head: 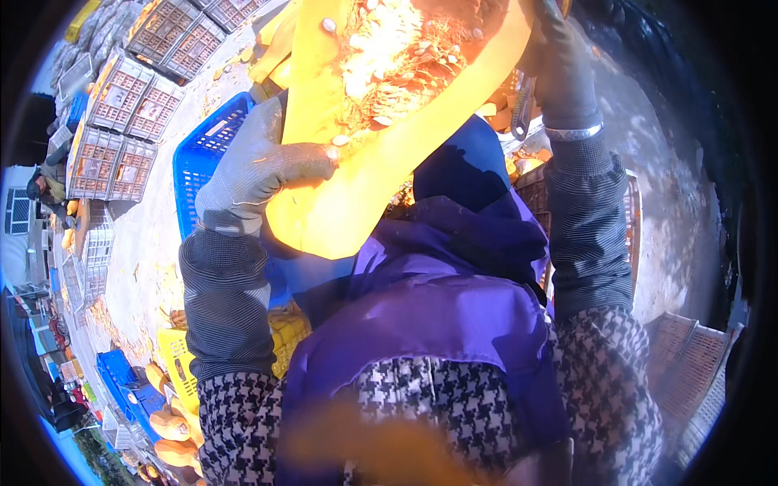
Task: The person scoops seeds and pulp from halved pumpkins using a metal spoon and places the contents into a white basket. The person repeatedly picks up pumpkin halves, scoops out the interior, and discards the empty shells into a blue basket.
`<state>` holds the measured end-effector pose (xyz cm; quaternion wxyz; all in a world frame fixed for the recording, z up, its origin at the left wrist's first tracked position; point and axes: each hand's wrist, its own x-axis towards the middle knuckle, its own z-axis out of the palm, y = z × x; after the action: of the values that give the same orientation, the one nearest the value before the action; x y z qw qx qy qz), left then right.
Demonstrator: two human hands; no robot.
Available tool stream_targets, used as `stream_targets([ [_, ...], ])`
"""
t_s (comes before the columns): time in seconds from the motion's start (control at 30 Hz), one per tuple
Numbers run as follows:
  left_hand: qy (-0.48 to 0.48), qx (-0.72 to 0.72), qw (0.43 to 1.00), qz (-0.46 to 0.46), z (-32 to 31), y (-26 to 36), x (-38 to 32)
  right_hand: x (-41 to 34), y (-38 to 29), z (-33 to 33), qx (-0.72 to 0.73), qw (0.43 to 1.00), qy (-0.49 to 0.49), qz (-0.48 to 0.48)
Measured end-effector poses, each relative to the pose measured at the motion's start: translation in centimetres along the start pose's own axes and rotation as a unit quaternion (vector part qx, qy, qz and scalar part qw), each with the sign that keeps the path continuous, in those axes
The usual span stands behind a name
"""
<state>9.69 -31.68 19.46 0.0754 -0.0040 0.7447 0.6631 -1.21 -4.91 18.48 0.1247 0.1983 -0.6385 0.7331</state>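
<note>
Close in front of me is a large cut piece of orange squash, its hollow full of stringy pulp and pale seeds. My left hand, in a grey knit glove, grips its lower left part, with the thumb over the cut face. At the upper right edge of the squash is my right hand, gloved too; its fingers are partly hidden at the top of the picture. A dark handle-like tool hangs just below that hand; whether the hand holds it cannot be told. A purple apron covers my lap.
A blue plastic crate stands to the left, a yellow crate below it. Stacked crates line the far left, near a person. Whole squashes lie at lower left. More crates stand at lower right.
</note>
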Motion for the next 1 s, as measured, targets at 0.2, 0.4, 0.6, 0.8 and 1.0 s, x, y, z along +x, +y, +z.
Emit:
stream_targets([
  [0.2, -0.284, -0.058, 0.954, -0.082, 14.5, -3.3, 6.1, -9.0, 2.6, -16.8, -0.270, 0.943, 0.074, 0.182],
  [0.4, -0.354, -0.280, 0.854, -0.258, 23.3, -9.9, 5.3, -20.3, 7.4, -23.1, -0.048, 0.919, 0.291, 0.260],
  [0.6, -0.341, -0.250, 0.829, -0.365, 26.2, -13.2, 8.0, -21.4, 11.4, -23.9, -0.139, 0.869, 0.266, 0.393],
  [0.8, -0.320, -0.158, 0.888, -0.289, 27.4, -12.8, 7.3, -21.3, 9.7, -26.9, -0.567, 0.787, 0.071, 0.231],
  [1.0, -0.294, -0.104, 0.914, -0.258, 28.7, -11.3, 6.4, -18.3, 8.9, -25.9, -0.640, 0.743, -0.027, 0.193],
])
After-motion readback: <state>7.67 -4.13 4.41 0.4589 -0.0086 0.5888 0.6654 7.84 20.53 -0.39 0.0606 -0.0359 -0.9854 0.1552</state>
